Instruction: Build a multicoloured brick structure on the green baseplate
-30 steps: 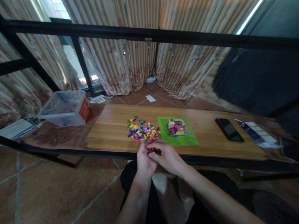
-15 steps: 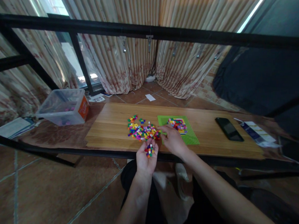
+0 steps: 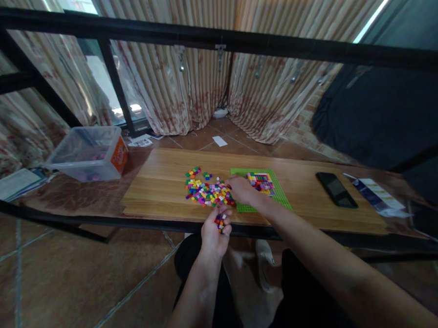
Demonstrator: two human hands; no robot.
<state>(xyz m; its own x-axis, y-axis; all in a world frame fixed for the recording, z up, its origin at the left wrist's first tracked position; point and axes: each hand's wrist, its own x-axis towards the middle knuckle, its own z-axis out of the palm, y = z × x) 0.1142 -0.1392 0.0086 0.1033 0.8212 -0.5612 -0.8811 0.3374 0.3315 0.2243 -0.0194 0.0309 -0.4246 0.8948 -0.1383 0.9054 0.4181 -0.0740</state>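
Note:
My left hand (image 3: 214,236) is palm up at the front edge of the board, its fingers curled round several small toy bricks (image 3: 221,223) of mixed colours. Just beyond it spreads a loose pile of toy bricks (image 3: 205,192). At the right edge of that pile is my right hand (image 3: 241,189), fingers bent and pointing left; its fingertips are too small and partly hidden to show what they hold. Under and beside the right hand lies a green baseplate (image 3: 281,199). A block of joined, multicoloured bricks (image 3: 263,182) sits on the baseplate, just right of that hand.
A clear plastic box (image 3: 83,164) with an orange label stands at the left. A black phone (image 3: 336,189) lies on the wooden board (image 3: 306,213), with printed papers (image 3: 380,194) farther right. A dark metal bar (image 3: 197,33) crosses beyond the table, before striped curtains.
My right hand has shifted left and slightly away, off the joined bricks and to the pile's edge. The fingers of my left hand have curled further over its bricks.

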